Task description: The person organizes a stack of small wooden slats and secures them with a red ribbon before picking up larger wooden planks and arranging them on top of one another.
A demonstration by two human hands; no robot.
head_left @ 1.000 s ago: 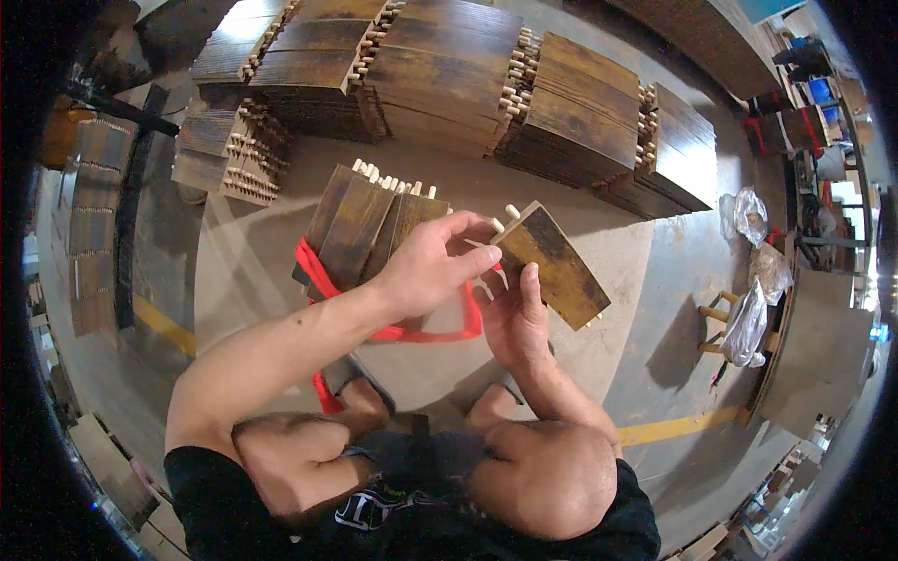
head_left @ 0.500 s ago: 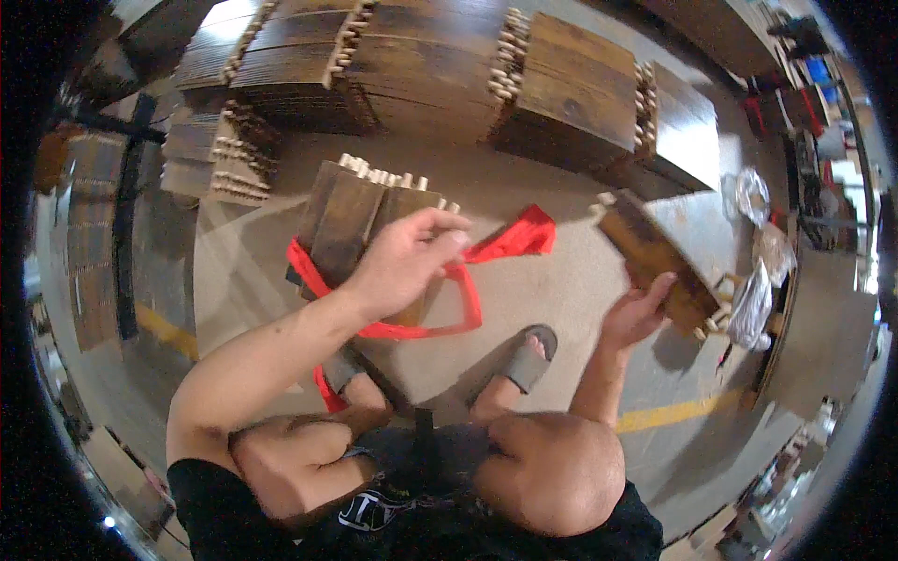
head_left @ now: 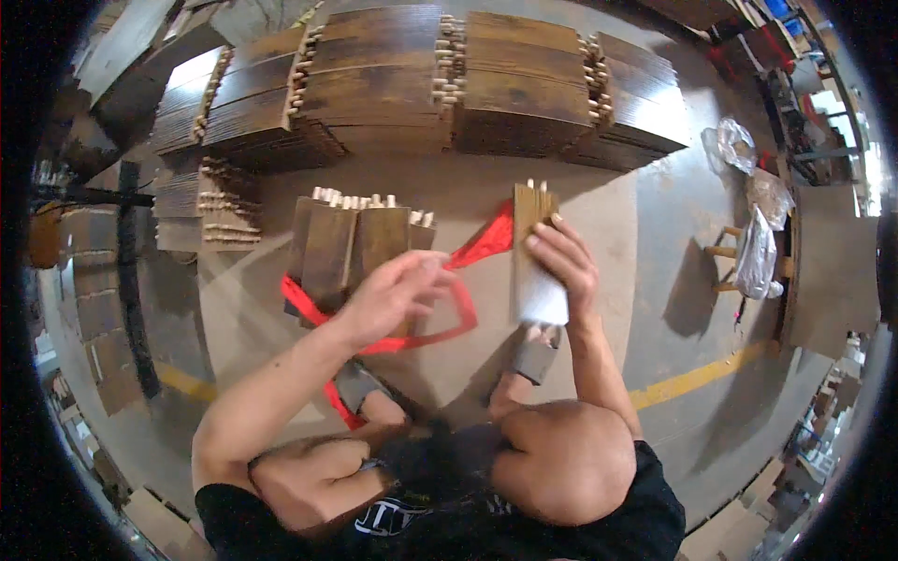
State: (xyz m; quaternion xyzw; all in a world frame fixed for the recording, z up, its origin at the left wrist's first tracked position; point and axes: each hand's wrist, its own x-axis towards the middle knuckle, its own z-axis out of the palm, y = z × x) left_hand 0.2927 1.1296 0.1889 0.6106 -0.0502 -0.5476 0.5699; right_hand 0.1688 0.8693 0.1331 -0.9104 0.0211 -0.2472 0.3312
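Wooden board point(head_left: 529, 282) in curled right fingers point(head_left: 559, 258)

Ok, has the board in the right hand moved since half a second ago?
Yes. Judged against the wooden stool, the board in the right hand has shifted left, from close beside the stool in view to well away from it.

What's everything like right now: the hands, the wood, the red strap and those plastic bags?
Held board: gripped, pegs poking out
Right hand: closed on that board
Left hand: partly curled, blurred; grip unclear
Red strap: slack, looped
Nearby boards: grouped side by side
Back boards: stacked
Clear plastic bags: crumpled
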